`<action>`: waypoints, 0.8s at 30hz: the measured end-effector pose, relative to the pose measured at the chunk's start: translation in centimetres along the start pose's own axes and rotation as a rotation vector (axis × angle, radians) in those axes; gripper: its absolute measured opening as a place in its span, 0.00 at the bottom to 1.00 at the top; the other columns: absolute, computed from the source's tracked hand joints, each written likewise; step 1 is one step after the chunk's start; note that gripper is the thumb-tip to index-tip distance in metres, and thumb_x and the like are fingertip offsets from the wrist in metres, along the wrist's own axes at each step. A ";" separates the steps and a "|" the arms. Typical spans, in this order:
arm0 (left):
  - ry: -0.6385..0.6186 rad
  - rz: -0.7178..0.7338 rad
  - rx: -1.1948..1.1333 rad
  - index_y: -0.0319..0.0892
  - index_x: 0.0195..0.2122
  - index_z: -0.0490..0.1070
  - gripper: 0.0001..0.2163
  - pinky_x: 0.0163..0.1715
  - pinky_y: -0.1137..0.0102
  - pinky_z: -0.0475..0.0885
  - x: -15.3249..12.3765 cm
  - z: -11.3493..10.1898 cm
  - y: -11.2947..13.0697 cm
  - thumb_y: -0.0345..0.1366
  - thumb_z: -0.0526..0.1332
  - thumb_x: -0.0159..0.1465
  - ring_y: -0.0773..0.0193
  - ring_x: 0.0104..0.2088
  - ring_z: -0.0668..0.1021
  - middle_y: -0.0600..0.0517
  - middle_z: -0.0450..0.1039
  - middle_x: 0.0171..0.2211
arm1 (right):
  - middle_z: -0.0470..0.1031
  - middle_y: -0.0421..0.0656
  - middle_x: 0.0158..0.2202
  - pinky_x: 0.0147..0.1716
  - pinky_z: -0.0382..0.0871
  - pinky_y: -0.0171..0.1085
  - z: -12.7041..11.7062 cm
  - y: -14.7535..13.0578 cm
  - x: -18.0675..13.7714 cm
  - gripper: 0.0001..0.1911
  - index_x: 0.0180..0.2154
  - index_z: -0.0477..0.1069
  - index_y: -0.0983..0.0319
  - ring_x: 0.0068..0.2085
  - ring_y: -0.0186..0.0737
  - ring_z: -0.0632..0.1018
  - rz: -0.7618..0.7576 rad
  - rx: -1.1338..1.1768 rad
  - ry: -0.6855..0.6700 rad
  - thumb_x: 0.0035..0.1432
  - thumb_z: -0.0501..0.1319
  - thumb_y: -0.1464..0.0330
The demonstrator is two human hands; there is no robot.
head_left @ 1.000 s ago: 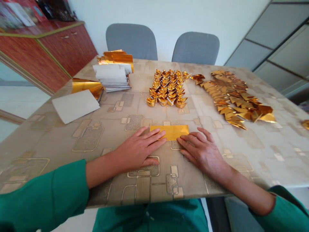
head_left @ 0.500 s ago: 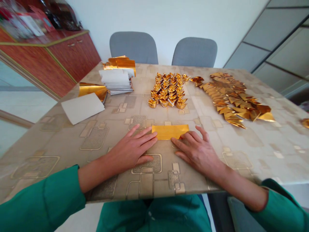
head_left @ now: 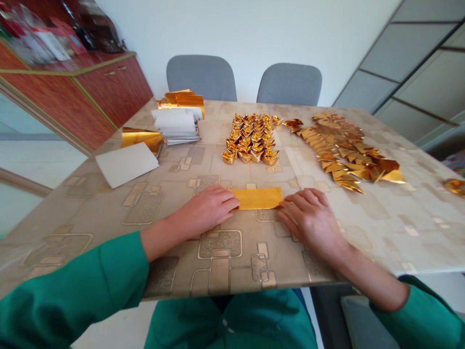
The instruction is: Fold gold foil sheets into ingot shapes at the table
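Observation:
A folded strip of gold foil paper (head_left: 257,198) lies flat on the table in front of me, its long side running left to right. My left hand (head_left: 208,207) is closed at its left end, fingertips bent over the lower left corner. At the lower right corner, the bunched fingers of my right hand (head_left: 308,215) pinch the paper's edge. Both thumbs are partly hidden under the hands. Beyond the strip stand rows of folded gold paper ingots (head_left: 252,139).
On the right spreads a heap of folded gold paper pieces (head_left: 343,145). At the left are a stack of paper sheets (head_left: 178,127) and a loose white-backed sheet (head_left: 128,165). Two grey chairs (head_left: 201,77) stand behind the patterned table (head_left: 152,271), beside a wooden cabinet (head_left: 112,92).
My left hand has gone from flat, spread fingers to curled ones gripping the strip's left end. The right hand has slid rightward along the lower edge to the right corner.

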State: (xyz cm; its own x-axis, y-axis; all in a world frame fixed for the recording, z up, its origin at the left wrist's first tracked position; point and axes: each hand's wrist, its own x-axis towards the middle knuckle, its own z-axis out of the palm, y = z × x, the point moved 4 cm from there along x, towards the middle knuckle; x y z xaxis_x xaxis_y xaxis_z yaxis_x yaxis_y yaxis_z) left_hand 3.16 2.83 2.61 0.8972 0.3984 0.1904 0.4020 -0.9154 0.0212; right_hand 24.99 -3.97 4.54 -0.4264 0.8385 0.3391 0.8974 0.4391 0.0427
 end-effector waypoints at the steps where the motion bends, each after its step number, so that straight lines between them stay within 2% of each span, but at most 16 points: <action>1: 0.000 0.004 0.030 0.40 0.43 0.74 0.07 0.47 0.62 0.71 0.2 0.0 0.1 0.32 0.58 0.67 0.59 0.41 0.78 0.47 0.78 0.40 | 0.78 0.47 0.38 0.47 0.63 0.45 0.1 -0.5 0.7 0.11 0.36 0.75 0.63 0.42 0.47 0.73 -0.015 0.040 -0.006 0.67 0.57 0.66; 4: 0.032 -0.011 0.111 0.39 0.40 0.74 0.08 0.42 0.64 0.72 0.3 0.4 0.3 0.31 0.56 0.68 0.58 0.39 0.78 0.47 0.78 0.37 | 0.76 0.47 0.39 0.39 0.64 0.40 1.4 -2.6 3.0 0.07 0.41 0.74 0.63 0.41 0.44 0.73 -0.095 0.191 -0.096 0.64 0.61 0.66; 6: 0.059 -0.033 0.118 0.39 0.38 0.74 0.08 0.40 0.65 0.73 0.1 0.6 0.3 0.30 0.55 0.68 0.59 0.37 0.78 0.47 0.78 0.36 | 0.75 0.45 0.37 0.37 0.63 0.40 2.5 -3.8 4.3 0.08 0.40 0.73 0.63 0.39 0.44 0.73 -0.140 0.198 -0.134 0.61 0.63 0.65; 12: 0.114 -0.100 -0.062 0.39 0.39 0.74 0.10 0.41 0.66 0.74 -0.2 0.1 -0.3 0.36 0.55 0.69 0.60 0.39 0.78 0.47 0.78 0.36 | 0.74 0.44 0.32 0.34 0.59 0.38 4.4 -4.4 6.0 0.12 0.32 0.72 0.63 0.34 0.40 0.72 -0.191 0.125 -0.072 0.67 0.57 0.66; 14: 0.104 -0.062 -0.091 0.40 0.41 0.75 0.10 0.42 0.65 0.75 -0.3 0.0 -0.5 0.37 0.56 0.69 0.59 0.40 0.79 0.47 0.79 0.39 | 0.73 0.44 0.31 0.34 0.59 0.38 4.5 -4.1 5.9 0.13 0.33 0.73 0.63 0.33 0.40 0.71 -0.210 0.144 -0.064 0.68 0.56 0.65; 16: 0.091 0.035 -0.078 0.40 0.44 0.75 0.10 0.46 0.64 0.75 -0.7 0.1 -0.5 0.37 0.56 0.69 0.58 0.44 0.79 0.47 0.79 0.43 | 0.73 0.45 0.32 0.35 0.59 0.37 4.4 -3.8 5.7 0.13 0.34 0.73 0.63 0.34 0.40 0.71 -0.217 0.173 -0.066 0.68 0.55 0.65; 19: 0.096 0.150 -0.032 0.39 0.49 0.75 0.12 0.54 0.62 0.72 -1.8 0.3 -0.5 0.31 0.54 0.70 0.57 0.52 0.77 0.45 0.78 0.50 | 0.73 0.45 0.33 0.36 0.60 0.37 4.5 -3.7 5.4 0.13 0.33 0.73 0.63 0.36 0.40 0.71 -0.219 0.201 -0.082 0.69 0.55 0.66; 24: -0.004 0.136 -0.031 0.43 0.54 0.73 0.15 0.57 0.62 0.70 -3.6 0.1 -1.3 0.29 0.53 0.70 0.57 0.59 0.73 0.46 0.73 0.57 | 0.73 0.45 0.33 0.37 0.60 0.37 4.8 -3.7 5.5 0.14 0.33 0.73 0.63 0.36 0.40 0.71 -0.219 0.206 -0.114 0.69 0.55 0.65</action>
State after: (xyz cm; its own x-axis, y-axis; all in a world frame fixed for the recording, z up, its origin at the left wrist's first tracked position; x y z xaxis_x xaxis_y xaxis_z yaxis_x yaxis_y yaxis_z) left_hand -0.61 2.59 1.83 0.9438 0.2706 0.1899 0.2708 -0.9623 0.0254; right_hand 18.75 0.58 1.73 -0.6272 0.7426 0.2349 0.7462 0.6593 -0.0920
